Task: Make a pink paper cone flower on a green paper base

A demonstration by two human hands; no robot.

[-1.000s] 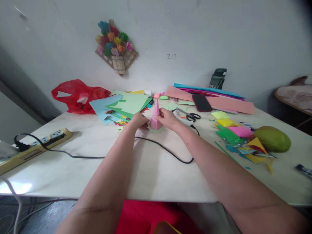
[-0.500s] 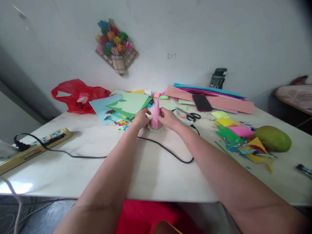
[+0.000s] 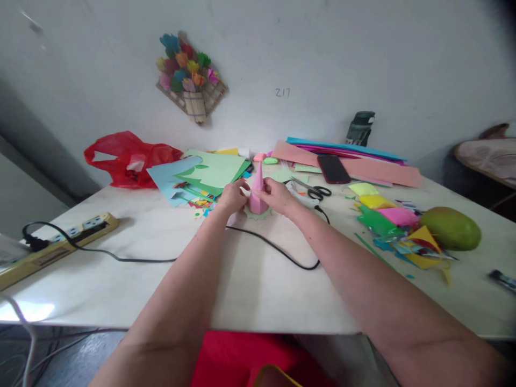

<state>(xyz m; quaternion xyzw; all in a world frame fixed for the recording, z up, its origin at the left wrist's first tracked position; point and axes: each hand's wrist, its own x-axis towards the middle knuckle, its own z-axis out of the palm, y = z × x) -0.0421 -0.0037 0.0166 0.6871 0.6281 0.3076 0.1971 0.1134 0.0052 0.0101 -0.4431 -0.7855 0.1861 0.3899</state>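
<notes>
A pink paper cone (image 3: 257,189) stands upright on a pale green jagged paper shape (image 3: 262,214) near the far middle of the white table (image 3: 250,279). My left hand (image 3: 233,196) is curled against the cone's left side, fingers pinched at it. My right hand (image 3: 278,196) presses the cone from the right with its fingers closed on it. A black cable (image 3: 278,249) runs across the table just in front of both hands.
Green and blue paper sheets (image 3: 201,173) lie left of the cone, a red plastic bag (image 3: 129,158) further left. Scissors (image 3: 316,190), a phone (image 3: 334,169) on long paper sheets, coloured scraps (image 3: 395,228) and a green mango (image 3: 451,229) are at the right. A power strip (image 3: 56,244) lies at left.
My left hand has shifted from low beside the cone's base up to its side; the cone and my right hand have stayed in place.
</notes>
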